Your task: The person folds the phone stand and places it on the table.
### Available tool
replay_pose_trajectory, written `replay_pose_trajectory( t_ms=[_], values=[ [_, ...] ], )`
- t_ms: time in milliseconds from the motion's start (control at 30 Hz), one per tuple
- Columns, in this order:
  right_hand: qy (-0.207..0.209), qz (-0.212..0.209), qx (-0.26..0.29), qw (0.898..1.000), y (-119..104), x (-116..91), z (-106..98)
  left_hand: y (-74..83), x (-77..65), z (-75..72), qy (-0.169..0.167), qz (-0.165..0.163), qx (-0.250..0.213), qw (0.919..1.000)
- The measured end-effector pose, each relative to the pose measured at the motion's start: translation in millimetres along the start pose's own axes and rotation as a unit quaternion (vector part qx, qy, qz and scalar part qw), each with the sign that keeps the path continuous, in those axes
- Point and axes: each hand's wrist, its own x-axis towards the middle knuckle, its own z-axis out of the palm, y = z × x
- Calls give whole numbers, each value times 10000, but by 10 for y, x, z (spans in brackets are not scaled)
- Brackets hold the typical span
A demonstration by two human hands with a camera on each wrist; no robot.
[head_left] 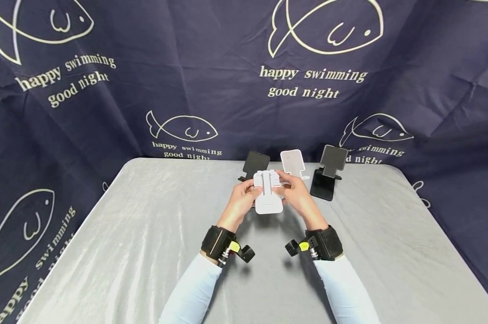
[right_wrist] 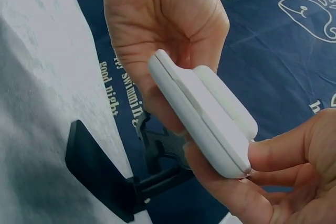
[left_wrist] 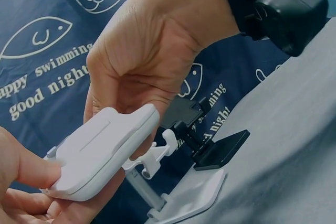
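Observation:
A white folded phone stand (head_left: 268, 205) is held up above the table between both hands. On its left side my left hand (head_left: 240, 200) grips it, thumb on the face toward me and fingers behind. My right hand (head_left: 300, 195) pinches the opposite side the same way. In the left wrist view the folded stand (left_wrist: 100, 150) appears as a thick rounded slab, with the left thumb (left_wrist: 34, 169) pressed on its edge. The right wrist view shows its layered side (right_wrist: 205, 119), with the right thumb (right_wrist: 281, 150) against one end.
Behind the hands stand a black phone stand (head_left: 257, 163), a white one (head_left: 292, 161) and, to the right, another black one (head_left: 323, 185), all unfolded near the table's back edge. Grey cloth covers the table (head_left: 146, 243). A dark blue printed curtain (head_left: 236, 90) hangs behind.

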Motion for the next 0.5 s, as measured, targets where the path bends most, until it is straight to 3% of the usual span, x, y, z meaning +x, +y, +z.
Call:
replay_pose_trajectory(
  t_ms=[233,500],
  values=[
    [-201,-39,-416,9989,-52,-69,-270,45,-31,159,-272,54,-131,9995],
    [-209,-96,-643,9977,-6,-243,-716,57,-30,541,-718,59,-265,9970]
  ],
)
